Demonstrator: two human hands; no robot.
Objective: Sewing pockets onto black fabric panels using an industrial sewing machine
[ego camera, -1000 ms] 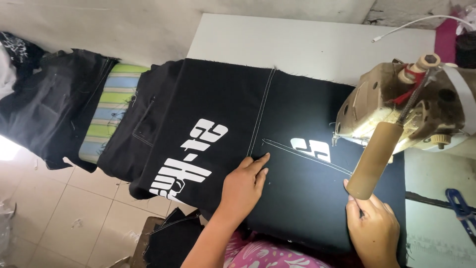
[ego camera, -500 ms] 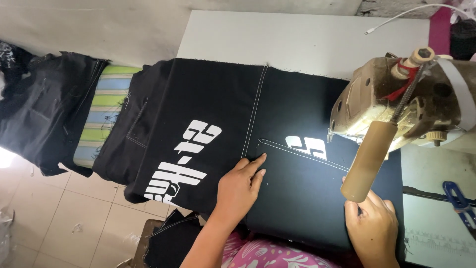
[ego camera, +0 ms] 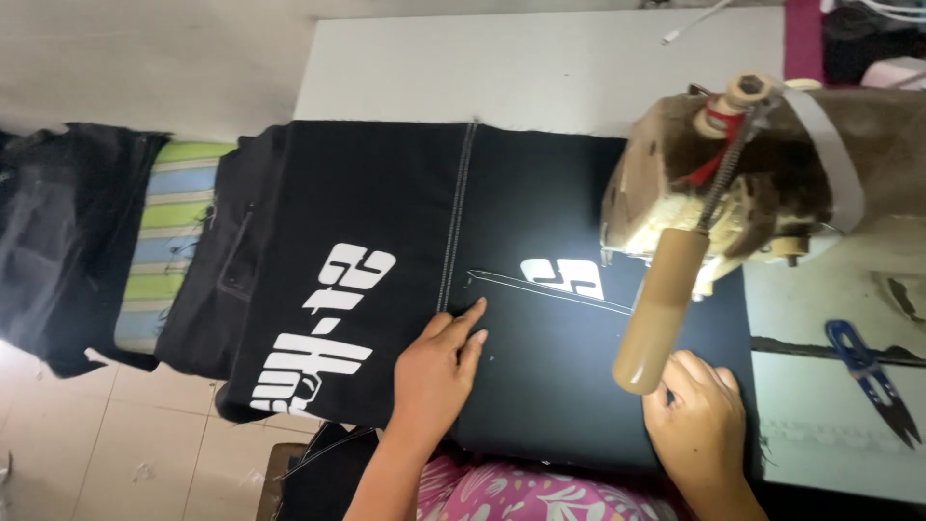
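Black fabric [ego camera: 540,386] with white print lies flat on the table [ego camera: 540,68], spread from the person to the far side; its stitched seam [ego camera: 455,227] runs away from the person. The left hand [ego camera: 436,371] presses flat on it, fingers stretched, near the seam's close end. The right hand [ego camera: 699,425] rests with loosely curled fingers on the cloth edge, under the sewing machine [ego camera: 762,183], grasping nothing.

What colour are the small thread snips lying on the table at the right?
The thread snips are blue, seen in the head view.
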